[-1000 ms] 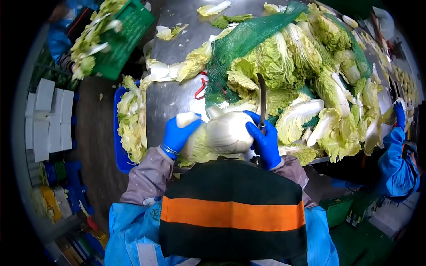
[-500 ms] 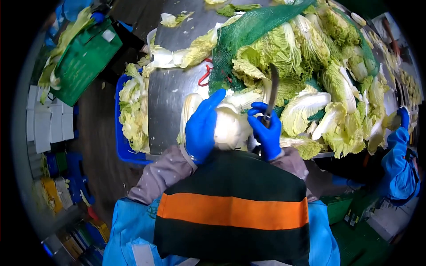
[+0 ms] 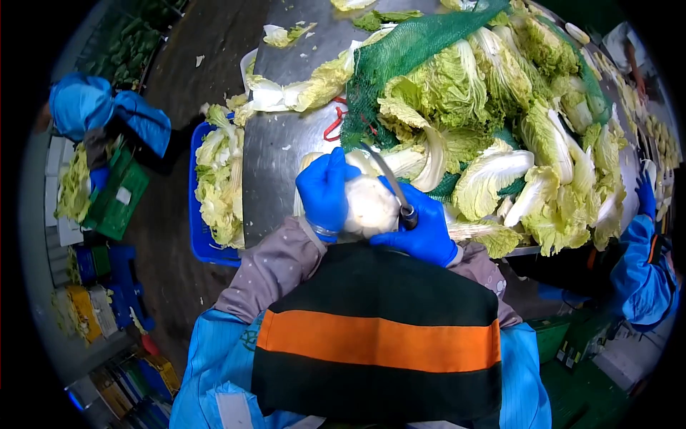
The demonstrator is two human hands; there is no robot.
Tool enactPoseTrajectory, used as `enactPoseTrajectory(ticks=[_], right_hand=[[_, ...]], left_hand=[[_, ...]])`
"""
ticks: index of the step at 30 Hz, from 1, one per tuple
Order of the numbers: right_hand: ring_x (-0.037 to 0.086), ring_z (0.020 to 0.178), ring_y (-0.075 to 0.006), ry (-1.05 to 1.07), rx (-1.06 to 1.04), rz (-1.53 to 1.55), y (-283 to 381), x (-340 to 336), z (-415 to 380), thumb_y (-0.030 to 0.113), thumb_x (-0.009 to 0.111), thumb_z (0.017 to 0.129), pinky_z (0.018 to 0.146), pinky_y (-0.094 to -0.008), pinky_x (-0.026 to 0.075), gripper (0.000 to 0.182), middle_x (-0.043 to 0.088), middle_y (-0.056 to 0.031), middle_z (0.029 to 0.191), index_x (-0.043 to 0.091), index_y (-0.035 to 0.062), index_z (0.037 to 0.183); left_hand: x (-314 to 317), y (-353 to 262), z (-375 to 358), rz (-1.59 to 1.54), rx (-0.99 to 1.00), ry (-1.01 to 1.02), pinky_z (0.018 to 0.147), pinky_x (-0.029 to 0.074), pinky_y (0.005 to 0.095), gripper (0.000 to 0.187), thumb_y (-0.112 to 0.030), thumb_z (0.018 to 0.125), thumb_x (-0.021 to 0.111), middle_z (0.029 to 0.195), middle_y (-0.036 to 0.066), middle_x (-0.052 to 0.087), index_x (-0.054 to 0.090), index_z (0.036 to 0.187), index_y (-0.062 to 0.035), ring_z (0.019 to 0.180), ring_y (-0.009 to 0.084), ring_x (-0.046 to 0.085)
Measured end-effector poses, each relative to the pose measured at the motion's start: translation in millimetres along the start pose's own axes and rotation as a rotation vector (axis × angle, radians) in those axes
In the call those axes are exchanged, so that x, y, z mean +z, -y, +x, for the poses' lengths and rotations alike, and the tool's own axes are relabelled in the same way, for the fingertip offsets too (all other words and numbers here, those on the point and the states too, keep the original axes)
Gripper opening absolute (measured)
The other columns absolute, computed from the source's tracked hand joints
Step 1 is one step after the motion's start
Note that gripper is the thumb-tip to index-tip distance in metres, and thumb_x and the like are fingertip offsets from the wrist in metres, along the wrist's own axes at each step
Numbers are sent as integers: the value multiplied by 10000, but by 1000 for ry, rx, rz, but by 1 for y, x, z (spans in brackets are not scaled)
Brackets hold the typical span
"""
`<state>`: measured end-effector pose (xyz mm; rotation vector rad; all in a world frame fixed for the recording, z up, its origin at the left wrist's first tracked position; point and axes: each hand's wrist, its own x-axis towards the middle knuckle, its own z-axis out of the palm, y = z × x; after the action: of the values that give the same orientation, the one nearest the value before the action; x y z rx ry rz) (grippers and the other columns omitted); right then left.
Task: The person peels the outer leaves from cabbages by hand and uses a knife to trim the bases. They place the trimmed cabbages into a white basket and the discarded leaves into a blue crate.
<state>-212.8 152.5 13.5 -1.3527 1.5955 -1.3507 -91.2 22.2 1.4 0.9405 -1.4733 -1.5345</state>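
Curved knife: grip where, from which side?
Probably best by the handle, from the near side, as the right hand holds the knife: its bare, curved blade points forward and left, away from that hand's sleeve.

This looks like a vegetable-packing workplace: a long shiny metal table [image 3: 275,168] heaped with pale green leafy cabbages [image 3: 450,79], a blue plastic crate of leaves [image 3: 198,193] at its left, and workers in blue protective clothing [image 3: 82,106] nearby.

1. The apron [image 3: 375,289] is very dark, with orange stripe.
2. Right sleeve [image 3: 487,273] is greyish purple, with pale dots.
3. Left hand [image 3: 325,191] and right hand [image 3: 426,227]: blue gloves.
4. Held cabbage [image 3: 370,206] is creamy white.
5. Net [image 3: 400,51] is green.
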Motion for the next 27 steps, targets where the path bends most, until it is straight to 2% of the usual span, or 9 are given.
enactPoseTrajectory(ticks=[4,6,8,10,12,16,20,22,27], right_hand=[[597,931,-202,-13,210,69,3,-4,3,257,826,581,803,-318,469,750,611,-171,1037,508,25,1219],[589,949,-191,-80,-2,118,-17,4,-2,242,825,589,819,-314,463,741,608,-169,1052,506,33,1224],[561,995,-169,-121,37,136,-18,2,-5,205,818,611,856,-310,448,729,592,-140,1109,491,16,1234],[545,1018,-158,-187,117,269,-25,2,-5,195,815,617,874,-309,439,729,583,-126,1132,483,4,1238],[534,1038,-151,-131,132,303,-14,-5,2,187,811,622,885,-312,436,741,575,-128,1149,467,-3,1250],[551,1034,-175,-111,117,167,-16,-3,17,243,811,619,873,-315,446,757,565,-161,1163,466,7,1249],[561,1037,-203,-227,-4,-40,-10,-3,25,278,809,617,859,-313,453,757,564,-167,1161,473,17,1243],[564,1024,-199,-351,17,-26,-14,-1,21,184,805,627,842,-312,462,724,579,-159,1130,463,-3,1238],[543,1013,-171,-431,249,399,-12,-19,-3,-6,711,702,792,-286,478,571,561,-151,1119,458,-18,1213]], left_hand=[[-2,14,41,109,-118,53,576,430,267,219,-166,885,532,668,59,600,615,809,22,605,101,526],[-6,33,45,155,-39,-49,609,445,266,202,-160,881,535,699,63,607,618,855,22,637,113,547],[-22,25,31,398,404,-169,818,440,299,262,-103,816,620,1013,119,595,564,1048,3,918,173,558],[-41,-13,-1,484,405,46,873,419,326,470,-146,713,741,1081,125,555,528,1111,-15,989,210,532],[-31,-25,-20,279,84,392,903,408,346,681,-217,607,821,1088,125,543,486,1170,-31,1013,230,527],[-28,-5,9,257,30,596,937,392,352,901,-274,520,858,1199,129,492,398,1256,-34,1087,217,489],[-28,-2,32,258,25,574,911,414,334,868,-307,485,863,1126,117,538,457,1198,-22,1030,201,520],[-25,4,44,310,72,336,860,444,335,714,-293,553,839,1053,108,557,499,1114,-11,974,191,537],[-36,-42,75,-538,-222,134,852,472,339,477,-122,738,686,1045,127,574,485,1152,2,951,221,578]])
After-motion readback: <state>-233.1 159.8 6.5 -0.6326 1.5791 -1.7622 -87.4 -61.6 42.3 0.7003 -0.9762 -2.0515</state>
